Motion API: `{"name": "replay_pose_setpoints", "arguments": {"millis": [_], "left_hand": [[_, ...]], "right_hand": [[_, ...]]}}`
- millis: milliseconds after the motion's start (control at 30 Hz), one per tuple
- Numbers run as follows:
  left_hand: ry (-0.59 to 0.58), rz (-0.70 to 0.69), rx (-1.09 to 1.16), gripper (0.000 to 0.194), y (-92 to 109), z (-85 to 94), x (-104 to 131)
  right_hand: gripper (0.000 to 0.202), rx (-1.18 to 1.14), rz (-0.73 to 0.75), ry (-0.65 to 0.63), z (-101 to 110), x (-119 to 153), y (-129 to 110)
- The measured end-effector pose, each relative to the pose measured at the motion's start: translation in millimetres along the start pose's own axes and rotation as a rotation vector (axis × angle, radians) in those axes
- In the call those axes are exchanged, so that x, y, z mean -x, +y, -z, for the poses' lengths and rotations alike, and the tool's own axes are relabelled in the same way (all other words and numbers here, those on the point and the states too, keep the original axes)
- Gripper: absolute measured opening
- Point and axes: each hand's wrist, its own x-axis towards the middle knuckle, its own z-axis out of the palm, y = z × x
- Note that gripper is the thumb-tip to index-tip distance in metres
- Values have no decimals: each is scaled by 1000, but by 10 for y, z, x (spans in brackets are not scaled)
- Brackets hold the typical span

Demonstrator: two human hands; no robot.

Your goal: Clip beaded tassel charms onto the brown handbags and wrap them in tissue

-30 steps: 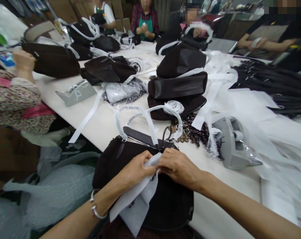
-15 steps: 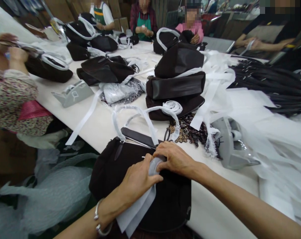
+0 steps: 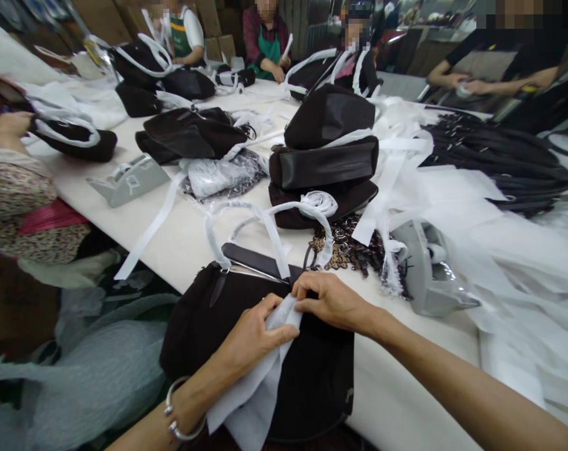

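Observation:
In front of me a black handbag (image 3: 199, 326) stands at the table edge, its two handles (image 3: 269, 232) wrapped in white strips. A silver zipper (image 3: 257, 274) runs along its top, with a dark leather pull (image 3: 217, 289) hanging at the left. Over the bag's near side hangs a sheet of white wrapping material (image 3: 260, 388). My left hand (image 3: 260, 332) grips this sheet between thumb and fingers. At the sheet's upper end my right hand (image 3: 331, 300) pinches it, close to the bag's top edge. The part under my fingertips is hidden.
A grey tape dispenser (image 3: 425, 269) stands right, another tape dispenser (image 3: 128, 178) left. Stacked black bags (image 3: 324, 163) rise behind my bag. Black straps (image 3: 495, 156) lie at the right, white strips (image 3: 392, 181) nearer. Bubble wrap (image 3: 100, 363) lies below left. Co-workers sit around the table (image 3: 180, 238).
The white sheet has opened out and hangs wider below my hands. My right hand's pinch has shifted slightly on its upper end. The view has moved a little; co-workers' hands have moved.

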Motion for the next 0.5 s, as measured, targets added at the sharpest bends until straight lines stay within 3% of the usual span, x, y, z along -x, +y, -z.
{"name": "replay_pose_setpoints", "arguments": {"millis": [200,367,433,500], "left_hand": [[49,24,-24,20,10,-43,-29],[34,86,159,20,-66,-69,-93],[21,139,222,25,-110,-68,-129],[10,187,251,30,-148,-65,-170]], "right_hand": [[13,-17,-116,-61,11,-67,37],[12,63,-146,-76,-23,-115,11],[10,109,-104,-45,-7,-88,-63],[12,136,-37,64,82,15,-154]]}}
